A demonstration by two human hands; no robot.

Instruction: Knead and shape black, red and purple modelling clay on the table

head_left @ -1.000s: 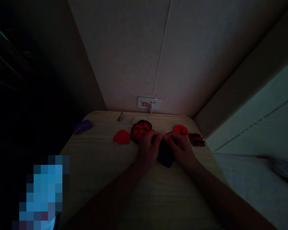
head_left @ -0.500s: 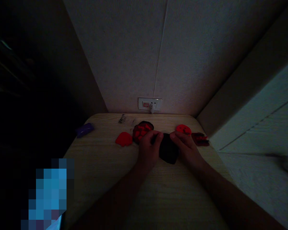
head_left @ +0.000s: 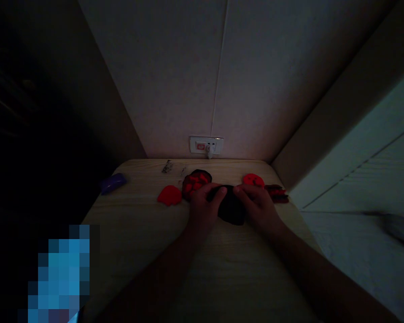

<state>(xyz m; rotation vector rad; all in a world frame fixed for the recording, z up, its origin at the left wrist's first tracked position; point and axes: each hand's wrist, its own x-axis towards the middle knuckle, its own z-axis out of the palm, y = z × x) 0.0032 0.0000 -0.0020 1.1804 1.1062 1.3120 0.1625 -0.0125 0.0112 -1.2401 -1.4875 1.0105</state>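
Note:
Between my two hands hangs a thin, flat black sheet (head_left: 231, 208), perhaps soft clay; the dim light hides its exact kind. My left hand (head_left: 205, 204) pinches its upper left edge between thumb and fingers. On the opposite side my right hand (head_left: 257, 204) grips the upper right edge the same way. Just behind my left hand lies a dark round piece with red patches (head_left: 195, 183), partly covered by the hand. A flat red piece (head_left: 170, 195) rests to its left. Beyond my right hand are a round red piece with dark marks (head_left: 253, 180) and a red-and-black striped piece (head_left: 278, 193).
A purple packet (head_left: 113, 183) lies at the left edge of the wooden table (head_left: 131, 233). The wall behind carries a socket (head_left: 206, 145) with a plug in it. A blurred-out blue shape (head_left: 60, 273) is at lower left.
The view has shifted slightly, so everything sits a little further left. Both hands still grip the black sheet, and its lower edge looks somewhat higher and wider.

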